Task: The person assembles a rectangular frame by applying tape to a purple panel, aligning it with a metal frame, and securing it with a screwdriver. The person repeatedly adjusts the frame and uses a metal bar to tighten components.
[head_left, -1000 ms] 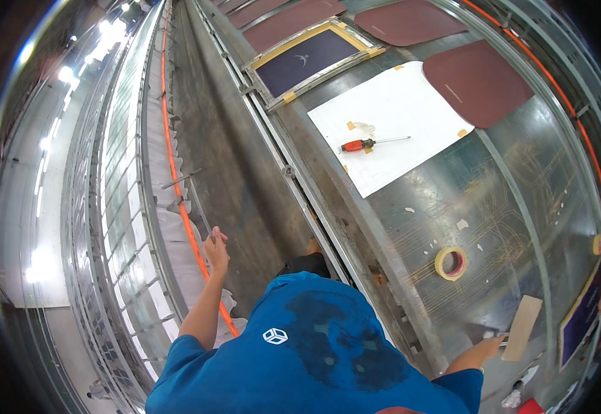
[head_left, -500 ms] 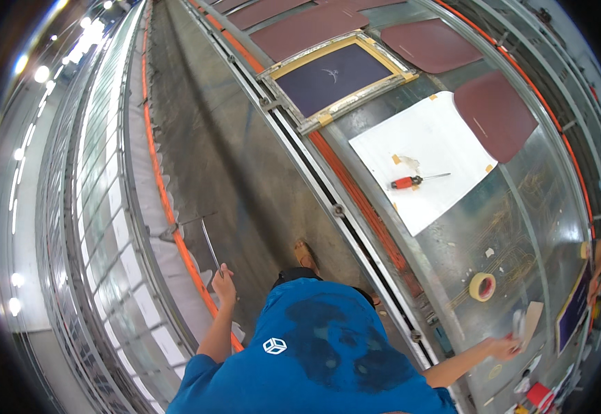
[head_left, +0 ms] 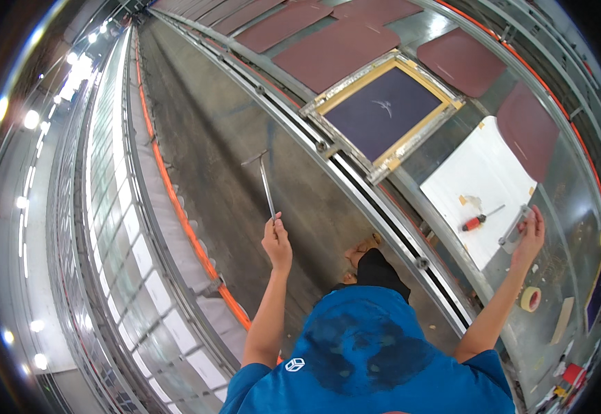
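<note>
My left hand [head_left: 277,241] is closed round the stem of a T-shaped metal rod [head_left: 267,186], which looks like a T-handle wrench. Its crossbar points away from me over the walkway. My right hand [head_left: 529,238] grips a small grey piece [head_left: 514,228] with a rounded end; the fingers partly cover it, and I cannot tell its kind. That hand is above the table, beside a white sheet [head_left: 476,186]. On the sheet lies a red-handled screwdriver [head_left: 475,222]. Beyond it, a screen-printing frame [head_left: 383,110] with dark mesh and a yellow-taped border rests across the table's rail.
Maroon panels [head_left: 335,52] line the table. Near my right arm are a tape roll [head_left: 530,299], a pale flat strip [head_left: 562,320] and a red object [head_left: 574,375]. Another dark screen [head_left: 597,290] stands at the right. A metal rail [head_left: 369,196] edges the walkway [head_left: 245,138].
My right hand has left the pale strip's side and moved forward to the white sheet with the grey piece. My left hand has swung the rod inward. The view has shifted left.
</note>
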{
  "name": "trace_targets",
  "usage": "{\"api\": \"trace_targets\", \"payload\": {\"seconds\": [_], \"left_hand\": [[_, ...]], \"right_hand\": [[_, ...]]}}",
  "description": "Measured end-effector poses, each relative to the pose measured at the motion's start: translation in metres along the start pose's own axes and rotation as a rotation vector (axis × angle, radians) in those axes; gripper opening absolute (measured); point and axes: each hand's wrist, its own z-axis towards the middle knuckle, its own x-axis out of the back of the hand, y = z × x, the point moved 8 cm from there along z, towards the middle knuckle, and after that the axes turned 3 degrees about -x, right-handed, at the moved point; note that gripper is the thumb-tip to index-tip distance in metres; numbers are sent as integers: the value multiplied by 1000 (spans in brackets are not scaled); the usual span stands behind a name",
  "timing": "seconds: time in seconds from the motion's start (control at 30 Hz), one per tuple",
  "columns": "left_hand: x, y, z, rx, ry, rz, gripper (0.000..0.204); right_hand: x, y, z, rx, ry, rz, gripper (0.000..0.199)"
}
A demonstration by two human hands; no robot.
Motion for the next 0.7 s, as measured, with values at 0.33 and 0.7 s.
{"api": "trace_targets", "payload": {"seconds": [0.33, 0.7], "left_hand": [[-77, -9, 222, -125, -116, 318, 32], [-214, -115, 430, -500, -514, 913, 17]], "right_hand": [[-244, 144, 3, 75, -336, -637, 31], [-357, 144, -65, -114, -414, -1109, 28]]}}
